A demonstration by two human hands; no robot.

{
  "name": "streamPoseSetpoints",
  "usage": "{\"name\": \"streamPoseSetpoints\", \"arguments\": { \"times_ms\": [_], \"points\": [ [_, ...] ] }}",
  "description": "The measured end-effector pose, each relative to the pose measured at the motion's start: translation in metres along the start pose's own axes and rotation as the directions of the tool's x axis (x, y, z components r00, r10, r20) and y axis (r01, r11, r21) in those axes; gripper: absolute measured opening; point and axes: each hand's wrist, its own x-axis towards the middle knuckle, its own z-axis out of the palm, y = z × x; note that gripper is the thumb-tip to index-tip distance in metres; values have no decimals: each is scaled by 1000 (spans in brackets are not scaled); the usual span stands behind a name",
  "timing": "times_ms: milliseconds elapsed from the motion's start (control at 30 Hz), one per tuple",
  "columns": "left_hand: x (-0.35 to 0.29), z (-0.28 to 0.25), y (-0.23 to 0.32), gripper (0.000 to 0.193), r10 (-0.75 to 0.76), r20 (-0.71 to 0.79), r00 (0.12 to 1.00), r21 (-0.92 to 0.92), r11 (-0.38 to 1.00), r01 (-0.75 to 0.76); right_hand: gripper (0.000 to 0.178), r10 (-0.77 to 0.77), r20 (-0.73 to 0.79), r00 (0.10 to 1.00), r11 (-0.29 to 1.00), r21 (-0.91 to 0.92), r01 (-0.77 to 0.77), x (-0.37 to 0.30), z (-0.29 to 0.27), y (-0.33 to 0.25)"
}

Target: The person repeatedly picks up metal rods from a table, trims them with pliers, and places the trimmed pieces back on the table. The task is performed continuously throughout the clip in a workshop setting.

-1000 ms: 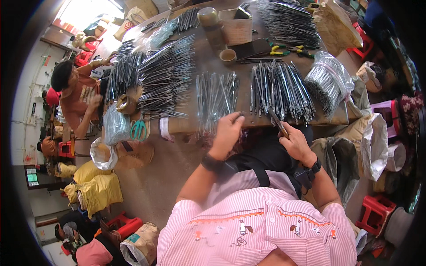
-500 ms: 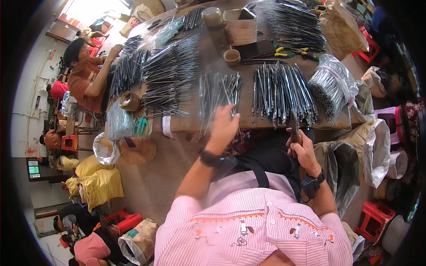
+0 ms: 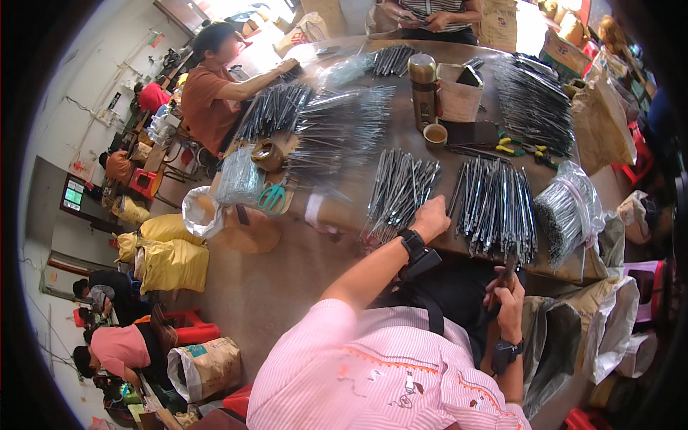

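My left hand point(image 3: 433, 218) is at the near right edge of a loose pile of thin metal rods point(image 3: 403, 190), by the gap beside a second pile point(image 3: 496, 204). Its fingers are curled together; whatever they may hold is too small to make out. Lower right, just off the table edge, my right hand point(image 3: 507, 295) is closed around a brown-handled tool point(image 3: 509, 271) that points up toward the second pile. The tool's kind cannot be made out. A bundle of silvery rods in clear plastic point(image 3: 570, 211) lies to the right of that pile.
Farther off stand a thermos point(image 3: 423, 93), a cup of tea point(image 3: 435, 135) and a paper-covered box point(image 3: 459, 93). Yellow-handled pliers point(image 3: 511, 147) lie right of them. More rods point(image 3: 337, 136) and teal scissors point(image 3: 272, 199) are left. A person point(image 3: 215, 89) works at the left side, another point(image 3: 437, 16) opposite.
My left hand has shifted from the front of the near rod pile to its right edge, fingers now drawn together. The view has swung, bringing the person opposite into sight. My right hand still grips the tool.
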Motion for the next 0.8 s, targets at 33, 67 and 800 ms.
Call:
{"name": "streamPoseSetpoints", "arguments": {
  "times_ms": [33, 67, 800],
  "points": [
    [2, 1, -1, 28, 14, -25, 1000, 9, 1000, -14, 41, 9, -28, 1000, 1000, 13, -8, -1, -4, 0],
    [3, 2, -1, 28, 27, -35, 999, 17, 1000, -26, 41, 16, -60, 998, 1000, 27, -14, -1, -7, -1],
    [-16, -15, 7, 18, 50, 272, 961, -648, 747, 144, 36, -18, -180, 984, 1000, 20, 21, -8, -23, -17]
  ]
}}
